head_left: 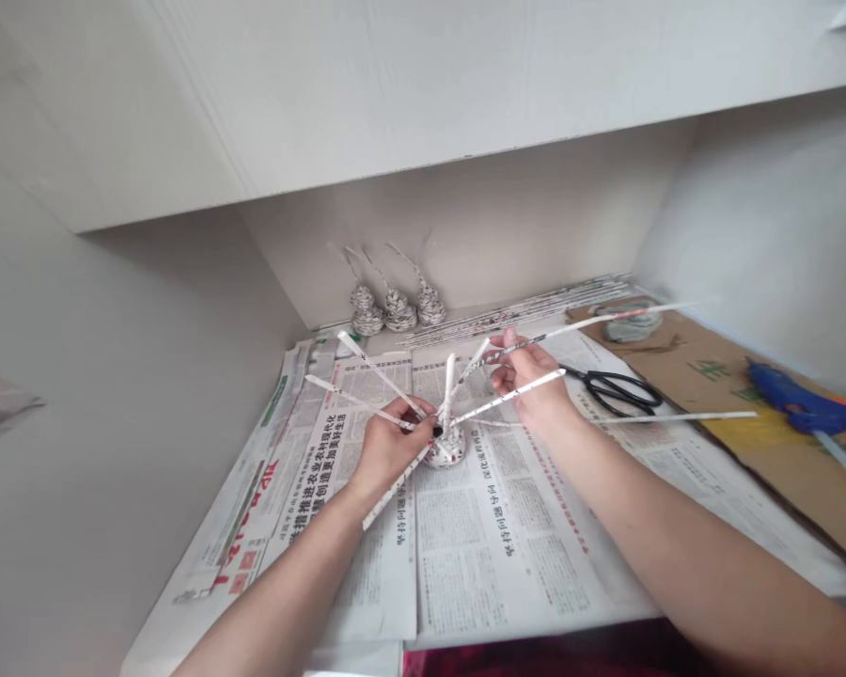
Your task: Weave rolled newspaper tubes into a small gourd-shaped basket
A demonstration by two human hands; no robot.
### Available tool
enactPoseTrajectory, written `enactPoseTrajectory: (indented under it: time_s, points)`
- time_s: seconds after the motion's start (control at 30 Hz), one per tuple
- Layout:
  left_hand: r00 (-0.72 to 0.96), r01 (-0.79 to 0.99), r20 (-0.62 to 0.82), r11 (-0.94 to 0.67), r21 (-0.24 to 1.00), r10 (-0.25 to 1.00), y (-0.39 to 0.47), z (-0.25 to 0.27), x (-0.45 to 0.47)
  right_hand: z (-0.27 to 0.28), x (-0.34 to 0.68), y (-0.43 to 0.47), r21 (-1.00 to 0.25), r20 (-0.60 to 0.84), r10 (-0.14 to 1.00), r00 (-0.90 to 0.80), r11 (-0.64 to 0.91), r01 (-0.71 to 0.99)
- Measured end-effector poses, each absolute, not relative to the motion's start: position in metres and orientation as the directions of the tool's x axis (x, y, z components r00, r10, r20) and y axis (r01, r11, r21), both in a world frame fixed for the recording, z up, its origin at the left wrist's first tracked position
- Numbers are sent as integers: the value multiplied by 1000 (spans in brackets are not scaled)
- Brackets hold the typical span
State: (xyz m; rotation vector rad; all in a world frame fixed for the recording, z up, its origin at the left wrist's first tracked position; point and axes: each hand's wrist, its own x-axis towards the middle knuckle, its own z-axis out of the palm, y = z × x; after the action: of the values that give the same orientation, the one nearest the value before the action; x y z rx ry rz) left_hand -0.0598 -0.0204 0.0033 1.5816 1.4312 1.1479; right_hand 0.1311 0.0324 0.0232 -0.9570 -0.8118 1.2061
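A small round piece woven from rolled newspaper (446, 449) sits on the spread newspaper, with several paper spokes fanning up and outward from it. My left hand (393, 440) is closed at its top left, thumb and fingers pinching the woven piece where the spokes come out. To the right, my right hand (528, 376) pinches a long rolled paper strip (578, 326), which runs from the woven piece out toward the upper right. Another long paper strip (683, 416) passes behind my right wrist and sticks out to the right.
Three gourd-shaped woven pieces (399, 310) stand by the back wall. Beside them lies a bundle of rolled paper sticks (514, 313). Black-handled scissors (617, 390) lie right of my right hand. A blue glue gun (804, 400) rests on cardboard (719, 418). A white panel (423, 94) overhangs the table.
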Motion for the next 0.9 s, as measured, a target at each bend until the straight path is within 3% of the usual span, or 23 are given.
enactPoseTrajectory:
  time_s: [0.17, 0.37, 0.6, 0.9]
  points:
    - [-7, 367, 164, -150, 918, 986, -23, 7, -58, 3, 122, 26, -994, -92, 975, -202, -102, -41]
    - [-22, 367, 198, -176, 913, 980, -24, 8, -56, -14, 116, 21, -973, 52, 931, -362, 129, 191]
    - [-44, 364, 198, -168, 916, 979, -25, 11, -54, -11, 119, 20, -974, 67, 927, -369, 141, 177]
    - [15, 375, 226, -215, 902, 974, -25, 5, -58, -10, 106, 15, -993, -109, 972, -209, -116, -20]
